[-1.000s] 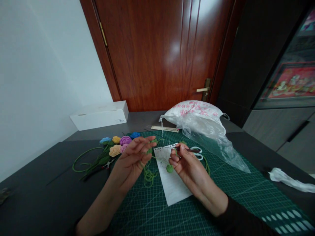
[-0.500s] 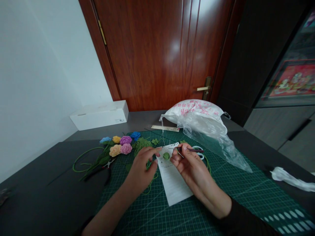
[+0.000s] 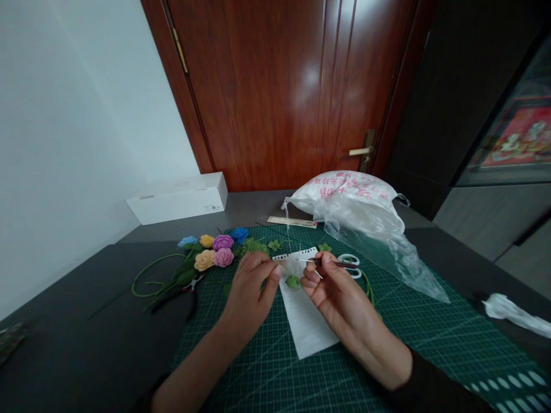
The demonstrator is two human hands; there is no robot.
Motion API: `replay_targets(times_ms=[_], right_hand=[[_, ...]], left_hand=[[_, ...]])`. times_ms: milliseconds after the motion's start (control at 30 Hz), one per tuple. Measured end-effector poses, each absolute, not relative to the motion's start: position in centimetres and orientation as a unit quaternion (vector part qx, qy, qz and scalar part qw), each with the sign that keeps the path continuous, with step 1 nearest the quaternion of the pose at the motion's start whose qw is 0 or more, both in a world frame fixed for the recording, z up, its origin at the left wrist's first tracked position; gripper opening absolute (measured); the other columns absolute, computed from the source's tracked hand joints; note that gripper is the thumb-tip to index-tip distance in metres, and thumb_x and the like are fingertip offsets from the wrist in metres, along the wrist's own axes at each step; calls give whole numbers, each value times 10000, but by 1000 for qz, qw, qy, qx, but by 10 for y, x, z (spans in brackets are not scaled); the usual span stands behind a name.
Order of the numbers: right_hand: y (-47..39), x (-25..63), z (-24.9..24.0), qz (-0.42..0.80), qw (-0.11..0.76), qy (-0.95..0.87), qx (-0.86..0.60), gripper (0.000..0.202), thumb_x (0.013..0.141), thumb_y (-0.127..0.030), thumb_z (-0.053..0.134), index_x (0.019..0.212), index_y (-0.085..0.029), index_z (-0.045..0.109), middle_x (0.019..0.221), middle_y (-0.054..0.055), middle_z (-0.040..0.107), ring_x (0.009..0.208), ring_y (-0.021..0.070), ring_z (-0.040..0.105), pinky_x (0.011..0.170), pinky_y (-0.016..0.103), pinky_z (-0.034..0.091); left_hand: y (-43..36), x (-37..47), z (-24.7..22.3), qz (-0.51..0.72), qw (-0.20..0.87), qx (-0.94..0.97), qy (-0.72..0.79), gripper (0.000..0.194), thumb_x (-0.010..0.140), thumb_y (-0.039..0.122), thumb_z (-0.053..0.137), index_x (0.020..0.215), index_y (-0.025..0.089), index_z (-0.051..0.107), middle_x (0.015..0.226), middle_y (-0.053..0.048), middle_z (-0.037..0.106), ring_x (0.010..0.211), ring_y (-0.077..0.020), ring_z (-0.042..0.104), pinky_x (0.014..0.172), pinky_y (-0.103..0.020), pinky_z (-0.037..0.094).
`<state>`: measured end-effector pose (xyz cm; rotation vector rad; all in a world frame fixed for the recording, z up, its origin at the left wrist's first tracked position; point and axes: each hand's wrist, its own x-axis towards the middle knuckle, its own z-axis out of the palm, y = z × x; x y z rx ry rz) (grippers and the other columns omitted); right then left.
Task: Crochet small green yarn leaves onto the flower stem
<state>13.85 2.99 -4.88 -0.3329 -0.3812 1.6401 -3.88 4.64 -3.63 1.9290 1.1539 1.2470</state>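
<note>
The right hand (image 3: 340,289) had fingers closed around a slim hook (image 3: 338,263), metal-tipped, dark-handled. The left hand (image 3: 252,292) had thumb and fingertips together; what they pinched, I could not tell. Between the hands, a small green knitted piece (image 3: 293,282) was over smooth paper (image 3: 305,321). Behind were fluffy green yarn (image 3: 253,246) and a shiny, crinkled plastic bag (image 3: 370,221).

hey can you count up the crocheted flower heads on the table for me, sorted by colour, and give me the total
Blue: 2, a light blue flower and a deep blue flower
Yellow: 1, the yellow flower
Purple: 1, the purple flower
Peach: 1, the peach flower
Pink: 1, the pink flower
Total: 6
</note>
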Motion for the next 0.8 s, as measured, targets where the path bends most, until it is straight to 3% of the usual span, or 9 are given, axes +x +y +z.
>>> replay_targets(times_ms=[67, 133, 267, 400, 500, 667, 800], right_hand=[[31, 138, -51, 724, 656, -148, -153, 264, 714, -218, 901, 801, -186, 654, 762, -8, 694, 685, 90, 667, 678, 188, 580], [31, 137, -52, 725, 658, -130, -156, 264, 714, -200, 899, 813, -189, 655, 781, -11, 701, 687, 92, 677, 681, 192, 589], [28, 134, -52, 731, 656, -114, -145, 258, 719, -182, 894, 825, -191, 660, 796, -7, 716, 690, 91, 690, 675, 186, 596], [24, 131, -50, 743, 647, -107, -135, 247, 713, -173, 898, 822, -179, 676, 784, 0, 722, 703, 92, 698, 689, 181, 600], [25, 132, -52, 753, 638, -86, -140, 245, 707, -156, 898, 834, -175, 690, 778, 2, 724, 688, 88, 692, 703, 182, 601], [26, 135, -53, 750, 638, -92, -151, 236, 724, -208, 895, 836, -194, 688, 798, -8, 732, 709, 97, 699, 741, 208, 606], [19, 135, -45, 735, 646, -154, -139, 199, 777, -262, 862, 853, -195, 691, 875, 10, 747, 810, 114, 708, 820, 231, 591]], left_hand=[[44, -36, -35, 453, 303, 722, 426, 271, 890, 285, 654, 1133, 212, 750, 975, -66, 667, 906, -242, 552, 899, -442, 443], [41, -34, -34, 453, 380, 697, 405, 405, 891, 289, 667, 1291, 223, 674, 1027, -58, 697, 891, -218, 604, 841, -395, 496], [34, -30, -34, 499, 500, 607, 364, 497, 803, 230, 793, 1286, 261, 677, 1035, -17, 719, 932, -174, 652, 866, -319, 525], [30, -30, -34, 514, 522, 586, 345, 481, 780, 180, 819, 1238, 276, 710, 1160, -29, 732, 988, -162, 664, 885, -286, 526], [29, -31, -31, 506, 514, 599, 347, 478, 793, 171, 813, 1247, 278, 707, 1058, -12, 743, 937, -140, 664, 863, -261, 519], [31, -30, -35, 500, 509, 613, 339, 604, 806, 160, 801, 1373, 236, 608, 937, -13, 728, 845, -136, 653, 772, -256, 512], [36, -29, -42, 528, 517, 615, 276, 845, 760, 119, 831, 1502, 262, 454, 855, 14, 700, 684, -97, 580, 637, -221, 467]])
